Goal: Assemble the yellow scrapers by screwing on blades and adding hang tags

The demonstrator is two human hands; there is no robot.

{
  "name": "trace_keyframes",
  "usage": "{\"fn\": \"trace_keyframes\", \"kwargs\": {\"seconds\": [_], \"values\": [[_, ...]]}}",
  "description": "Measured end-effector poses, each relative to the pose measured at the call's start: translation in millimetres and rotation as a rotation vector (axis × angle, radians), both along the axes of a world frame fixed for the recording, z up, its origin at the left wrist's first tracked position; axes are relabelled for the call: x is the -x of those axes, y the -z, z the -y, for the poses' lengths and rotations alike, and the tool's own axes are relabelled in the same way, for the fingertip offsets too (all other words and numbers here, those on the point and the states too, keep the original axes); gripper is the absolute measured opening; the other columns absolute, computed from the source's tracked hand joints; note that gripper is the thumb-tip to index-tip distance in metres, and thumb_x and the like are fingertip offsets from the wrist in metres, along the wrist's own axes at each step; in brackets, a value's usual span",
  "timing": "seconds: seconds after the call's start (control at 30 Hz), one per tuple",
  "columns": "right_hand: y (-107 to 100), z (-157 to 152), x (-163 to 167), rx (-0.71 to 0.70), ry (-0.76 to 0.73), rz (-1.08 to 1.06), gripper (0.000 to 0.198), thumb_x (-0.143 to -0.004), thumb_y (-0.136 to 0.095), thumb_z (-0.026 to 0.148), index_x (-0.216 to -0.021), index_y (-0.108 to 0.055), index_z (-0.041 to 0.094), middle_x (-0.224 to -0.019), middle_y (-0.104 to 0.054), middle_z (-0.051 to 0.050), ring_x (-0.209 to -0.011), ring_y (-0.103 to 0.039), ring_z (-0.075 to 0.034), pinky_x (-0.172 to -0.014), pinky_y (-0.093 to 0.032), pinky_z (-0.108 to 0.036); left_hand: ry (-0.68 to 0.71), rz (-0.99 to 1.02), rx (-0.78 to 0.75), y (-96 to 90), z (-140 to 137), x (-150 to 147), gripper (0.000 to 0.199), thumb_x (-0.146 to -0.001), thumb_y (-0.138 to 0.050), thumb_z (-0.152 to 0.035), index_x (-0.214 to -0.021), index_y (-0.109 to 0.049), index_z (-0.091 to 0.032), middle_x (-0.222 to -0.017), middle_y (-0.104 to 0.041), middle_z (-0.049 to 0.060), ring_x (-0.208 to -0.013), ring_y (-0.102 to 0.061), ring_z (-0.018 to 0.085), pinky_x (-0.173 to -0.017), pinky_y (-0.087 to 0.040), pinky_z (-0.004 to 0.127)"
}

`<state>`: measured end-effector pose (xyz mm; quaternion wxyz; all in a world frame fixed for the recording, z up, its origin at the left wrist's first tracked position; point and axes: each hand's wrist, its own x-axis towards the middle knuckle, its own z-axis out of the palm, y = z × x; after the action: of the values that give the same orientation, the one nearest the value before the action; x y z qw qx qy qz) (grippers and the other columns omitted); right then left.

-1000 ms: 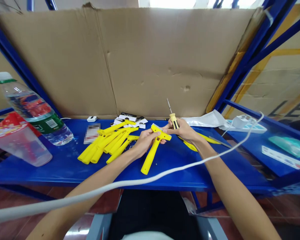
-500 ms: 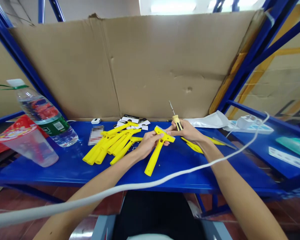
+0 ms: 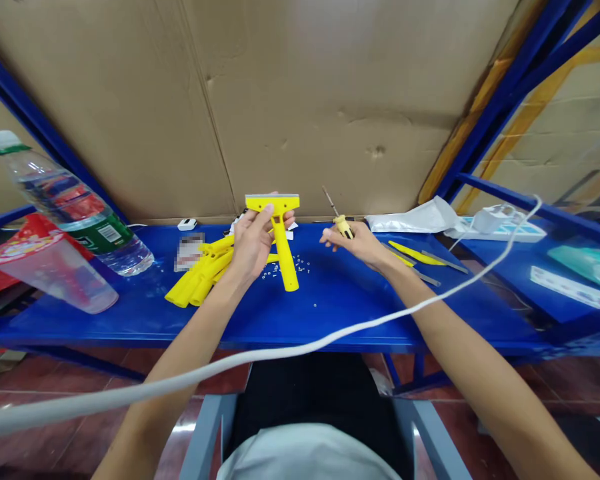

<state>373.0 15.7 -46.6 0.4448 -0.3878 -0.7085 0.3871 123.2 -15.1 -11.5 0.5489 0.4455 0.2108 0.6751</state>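
A yellow T-shaped scraper [image 3: 285, 257] with a metal blade along its top edge is held up in my left hand [image 3: 253, 240], its handle pointing down toward me. My right hand [image 3: 355, 241], apart from the scraper, grips a screwdriver [image 3: 343, 223] with a pale yellow and black handle; its shaft points up and to the left. Left of my left hand lies a pile of yellow scraper handles [image 3: 200, 277], partly hidden by that hand. Small screws or nuts [image 3: 300, 265] are scattered on the blue table beside the held scraper. Flat yellow pieces [image 3: 417, 253] and blades lie beyond my right wrist.
A water bottle [image 3: 87, 213] and a clear plastic cup [image 3: 55, 273] stand at the left. A white cable [image 3: 300, 351] crosses in front of my forearms. Cardboard [image 3: 300, 100] walls the back. A white packet [image 3: 413, 217] and a power strip [image 3: 505, 230] lie at the right.
My left hand has moved left and up with the scraper, turning it upright with the blade on top. The right hand has come away from it, still holding the screwdriver. The view has tilted down.
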Motion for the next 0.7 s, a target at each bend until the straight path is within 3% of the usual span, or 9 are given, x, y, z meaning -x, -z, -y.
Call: {"fn": "trace_keyframes", "kwargs": {"seconds": [0.17,0.27,0.37,0.47,0.6,0.7], "values": [[8,2,7,-0.068,-0.162,0.23,0.033,-0.077,-0.094,0.051,-0.089,-0.081,0.024,-0.099,-0.082,-0.005,-0.085,-0.068,-0.024,-0.08,-0.052,-0.04,-0.066,0.006,0.035,1.1,27,20,0.042,-0.095,-0.084,-0.026,-0.134,-0.071,-0.023,-0.119,-0.083,0.008,-0.118,-0.08,0.025,-0.108,-0.066,0.038],[20,-3,15,-0.081,-0.188,0.296,0.03,-0.077,-0.091,0.045,-0.095,-0.083,0.024,-0.098,-0.081,-0.004,-0.085,-0.067,-0.024,-0.082,-0.051,-0.039,-0.032,0.0,0.075,10.0,31,28,0.033,-0.095,-0.081,-0.023,-0.127,-0.073,-0.02,-0.119,-0.082,0.009,-0.117,-0.08,0.025,-0.106,-0.067,0.038],[33,-14,20,-0.076,-0.149,0.289,0.031,-0.075,-0.089,0.046,-0.094,-0.083,0.022,-0.087,-0.077,-0.003,-0.077,-0.063,-0.022,-0.077,-0.048,-0.037,-0.004,-0.015,0.121,15.3,18,29,0.017,-0.096,-0.08,-0.021,-0.11,-0.073,-0.016,-0.119,-0.081,0.012,-0.115,-0.081,0.025,-0.106,-0.067,0.041],[43,-21,21,-0.059,-0.141,0.276,0.034,-0.074,-0.088,0.049,-0.09,-0.082,0.02,-0.086,-0.077,-0.003,-0.075,-0.062,-0.021,-0.076,-0.047,-0.036,0.034,-0.026,0.151,15.2,-7,23,0.013,-0.095,-0.081,-0.02,-0.099,-0.071,-0.014,-0.116,-0.081,0.013,-0.112,-0.081,0.025,-0.109,-0.066,0.043],[47,-24,22,-0.037,-0.141,0.27,0.03,-0.076,-0.087,0.048,-0.084,-0.077,0.021,-0.093,-0.082,-0.005,-0.081,-0.066,-0.022,-0.08,-0.048,-0.035,0.076,-0.004,0.193,17.4,-35,10,0.014,-0.093,-0.081,-0.017,-0.094,-0.067,-0.014,-0.106,-0.082,0.011,-0.108,-0.082,0.024,-0.113,-0.063,0.044],[48,-25,22,-0.042,-0.115,0.285,0.027,-0.076,-0.088,0.045,-0.08,-0.075,0.022,-0.09,-0.081,-0.004,-0.08,-0.066,-0.022,-0.078,-0.046,-0.035,0.061,0.021,0.257,22.7,-42,6,0.01,-0.095,-0.077,-0.017,-0.095,-0.068,-0.014,-0.105,-0.082,0.011,-0.108,-0.082,0.023,-0.113,-0.063,0.042]]}}
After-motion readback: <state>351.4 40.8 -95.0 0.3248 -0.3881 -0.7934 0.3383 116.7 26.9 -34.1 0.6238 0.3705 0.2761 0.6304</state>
